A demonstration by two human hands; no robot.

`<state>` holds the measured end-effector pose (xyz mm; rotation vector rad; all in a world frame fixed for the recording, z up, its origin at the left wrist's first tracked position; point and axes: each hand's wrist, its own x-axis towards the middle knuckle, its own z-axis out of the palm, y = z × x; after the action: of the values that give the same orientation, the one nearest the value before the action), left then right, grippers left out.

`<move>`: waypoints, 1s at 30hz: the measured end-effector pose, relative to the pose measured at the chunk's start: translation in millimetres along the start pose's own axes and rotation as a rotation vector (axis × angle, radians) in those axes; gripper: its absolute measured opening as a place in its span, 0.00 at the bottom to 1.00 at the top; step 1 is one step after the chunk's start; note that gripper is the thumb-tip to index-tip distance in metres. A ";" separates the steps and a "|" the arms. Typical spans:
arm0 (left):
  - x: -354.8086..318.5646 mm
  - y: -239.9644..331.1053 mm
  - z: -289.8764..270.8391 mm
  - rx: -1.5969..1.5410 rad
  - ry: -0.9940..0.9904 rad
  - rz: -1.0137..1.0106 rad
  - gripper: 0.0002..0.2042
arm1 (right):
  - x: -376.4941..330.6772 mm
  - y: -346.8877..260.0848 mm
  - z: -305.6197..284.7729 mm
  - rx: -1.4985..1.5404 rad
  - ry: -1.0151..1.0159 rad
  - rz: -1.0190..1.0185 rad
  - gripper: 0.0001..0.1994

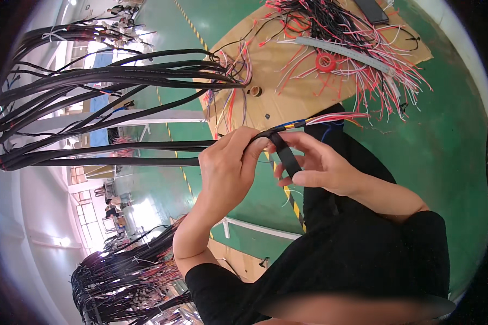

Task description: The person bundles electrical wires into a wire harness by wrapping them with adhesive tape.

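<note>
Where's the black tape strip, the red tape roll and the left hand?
black tape strip [285, 154], head view, middle of the strip.
red tape roll [325, 62], head view, its rim.
left hand [228, 168], head view, back of the hand.

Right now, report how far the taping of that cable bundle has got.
Done: the black cable bundle left of the hands looks fully wrapped. In hand: the left hand grips the bundle at the wrap's end, while the right hand pulls a strip of black tape onto it. Left: the coloured wire ends past the hands are bare, and more loose wires lie on the cardboard.
</note>
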<state>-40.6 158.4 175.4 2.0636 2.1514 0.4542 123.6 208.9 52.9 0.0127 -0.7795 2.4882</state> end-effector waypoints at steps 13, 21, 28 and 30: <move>-2.4 11.6 -32.0 -0.435 -0.343 -0.254 0.11 | 24.0 14.0 -20.2 -0.264 -0.065 -0.246 0.28; 0.4 9.0 -36.5 -0.418 -0.399 -0.097 0.07 | 38.2 1.5 -13.1 -0.331 -0.161 -0.401 0.13; -13.0 13.8 -35.3 -0.296 -0.308 0.061 0.08 | 60.8 -48.3 15.8 0.039 -0.041 0.110 0.23; -16.2 13.9 -33.5 -0.065 -0.174 0.310 0.14 | 61.0 -46.5 2.3 -0.391 -0.231 -0.172 0.22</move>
<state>-36.3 138.3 209.4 2.3122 1.7068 0.3553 93.4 269.3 89.2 0.2207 -1.2930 2.1597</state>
